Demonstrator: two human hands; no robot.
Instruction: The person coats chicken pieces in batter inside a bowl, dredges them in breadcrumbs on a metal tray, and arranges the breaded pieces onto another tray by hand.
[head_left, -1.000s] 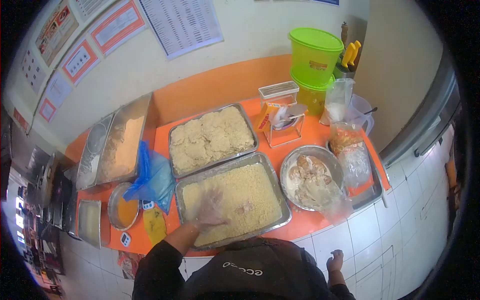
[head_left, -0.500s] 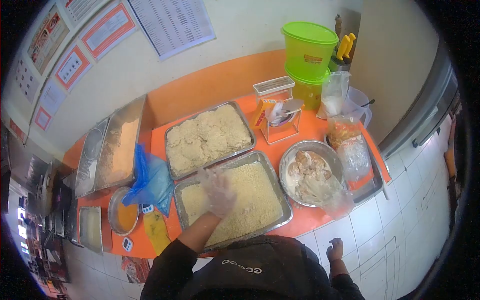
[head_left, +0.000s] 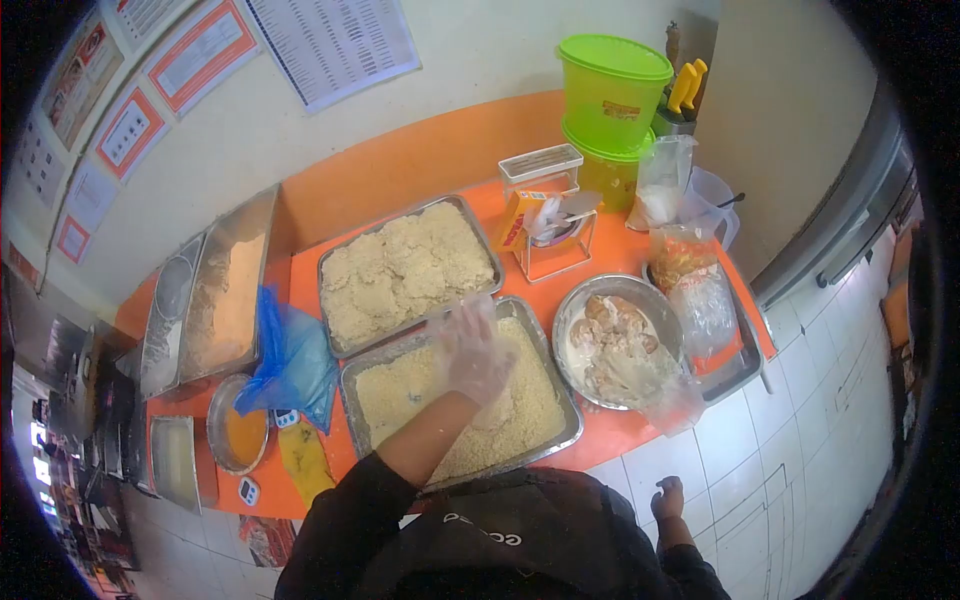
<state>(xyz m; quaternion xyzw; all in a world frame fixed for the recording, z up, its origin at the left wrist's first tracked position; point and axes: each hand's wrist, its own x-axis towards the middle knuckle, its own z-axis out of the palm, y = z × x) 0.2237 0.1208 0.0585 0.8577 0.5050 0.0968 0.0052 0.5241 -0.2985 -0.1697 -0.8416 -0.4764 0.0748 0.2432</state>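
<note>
My left hand [head_left: 478, 355], in a clear plastic glove, is over the near metal tray [head_left: 575, 430] of pale breadcrumbs [head_left: 510, 425]. Its fingers stretch toward the far rim, and nothing shows in its grasp. Whether the palm presses on the crumbs is hidden. Behind lies a second metal tray [head_left: 326, 330] heaped with crumb-coated pieces [head_left: 410, 265]. My right hand [head_left: 668, 497], bare, hangs low over the tiled floor beside my body, loosely curled with thumb and fingers apart, holding nothing visible. To the right of the crumbs stands a metal bowl [head_left: 570, 385] with wet, floury-looking pieces [head_left: 615, 330].
A blue plastic bag [head_left: 305, 365], an orange-liquid bowl [head_left: 240, 440] and a steel bin of orange powder [head_left: 230, 310] stand left. Green tubs [head_left: 610, 95], a wire rack [head_left: 555, 265] and bagged food [head_left: 705, 310] occupy the back right. A plastic bag [head_left: 668, 400] overhangs the bowl.
My left hand has moved right and toward the far edge of the crumb tray. My right hand stays low at my side. The view has shifted slightly.
</note>
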